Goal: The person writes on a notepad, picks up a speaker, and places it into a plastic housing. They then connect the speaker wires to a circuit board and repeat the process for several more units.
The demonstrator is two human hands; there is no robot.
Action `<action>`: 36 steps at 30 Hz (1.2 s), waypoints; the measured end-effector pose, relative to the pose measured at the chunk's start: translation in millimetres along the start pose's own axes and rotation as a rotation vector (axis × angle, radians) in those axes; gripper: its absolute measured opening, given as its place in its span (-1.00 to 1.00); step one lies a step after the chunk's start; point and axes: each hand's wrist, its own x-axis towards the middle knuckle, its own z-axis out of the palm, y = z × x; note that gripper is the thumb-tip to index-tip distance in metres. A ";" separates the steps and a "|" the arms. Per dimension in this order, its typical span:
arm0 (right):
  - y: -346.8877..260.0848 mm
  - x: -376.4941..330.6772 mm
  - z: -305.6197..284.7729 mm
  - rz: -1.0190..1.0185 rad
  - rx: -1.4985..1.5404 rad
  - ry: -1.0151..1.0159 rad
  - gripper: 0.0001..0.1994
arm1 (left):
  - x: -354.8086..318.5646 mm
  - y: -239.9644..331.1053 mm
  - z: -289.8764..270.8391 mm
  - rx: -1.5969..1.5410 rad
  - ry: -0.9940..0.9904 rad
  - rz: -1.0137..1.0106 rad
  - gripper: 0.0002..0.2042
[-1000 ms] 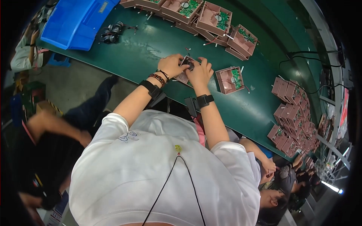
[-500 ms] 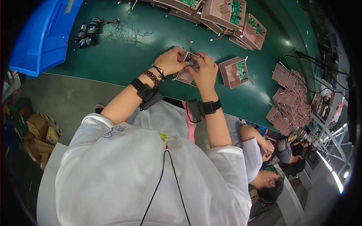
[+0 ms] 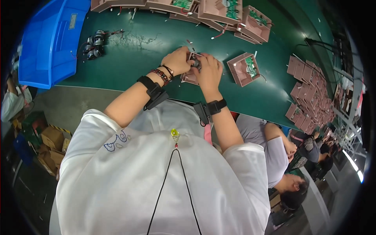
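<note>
A small open pink plastic housing (image 3: 189,78) rests on the table in front of me. In its far end sits a round dark part with a metallic rim (image 3: 194,62), which looks like a small speaker. My left hand (image 3: 177,62) is closed around the housing's left side, its thumb at the round part. From the right, my right hand (image 3: 210,72) curls its fingers over the far right wall, thumb pressing by the same part. A wire end pokes out beyond the far wall. My fingers hide much of the inside.
Another housing with a green circuit board (image 3: 243,69) stands right of my hands. More housings (image 3: 219,11) are stacked at the back and piled (image 3: 307,92) far right. Left are wired round speaker-like parts (image 3: 95,45) and a blue bin (image 3: 37,51). A co-worker (image 3: 278,156) sits at right.
The whole view has shifted slightly. My right fingers have curled further over the housing's far wall, while my left hand keeps its hold. The housing stays in about the same place on the table.
</note>
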 end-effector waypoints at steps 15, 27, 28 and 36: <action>2.0 7.4 -32.8 0.093 0.401 0.166 -0.69 | -0.3 25.6 -11.3 -0.005 0.271 0.509 -0.82; 11.8 1.2 -33.6 0.049 0.278 0.299 -0.86 | 5.3 33.7 5.1 0.012 0.222 0.422 -0.76; 13.1 0.8 -35.8 0.030 0.257 0.304 -0.87 | 5.2 34.3 6.4 0.010 0.223 0.421 -0.76; 16.2 -12.5 -48.2 -0.052 0.058 0.290 -0.88 | -14.4 49.2 -0.3 0.075 0.244 0.597 -0.92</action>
